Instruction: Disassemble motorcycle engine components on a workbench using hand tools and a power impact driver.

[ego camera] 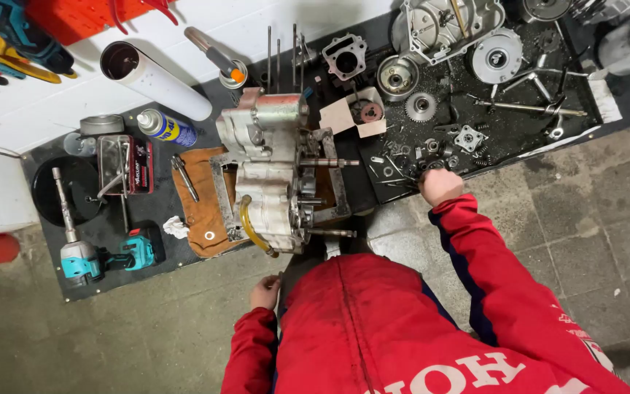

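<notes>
Engine case on mat, right hand among loose parts, left hand idle

Nearest, the left hand [265, 292] hangs by the red jacket at 6 o'clock, fingers loosely curled, holding nothing. The right hand [440, 186] reaches to 3 o'clock of centre, fingers closed down over small loose parts [432, 149] on the dark mat [519, 131]; what it grips cannot be told. The engine case [275, 171] sits at centre on a brown leather pad [202, 201], shafts pointing right, judged so placed to keep its open side within reach. At 9 o'clock lie a teal cordless driver [103, 255] and a spray can [167, 128]. Farther, at 1 o'clock, gears [421, 106], a cylinder block [344, 57] and round covers [497, 55] are spread singly, likely for sorting
</notes>
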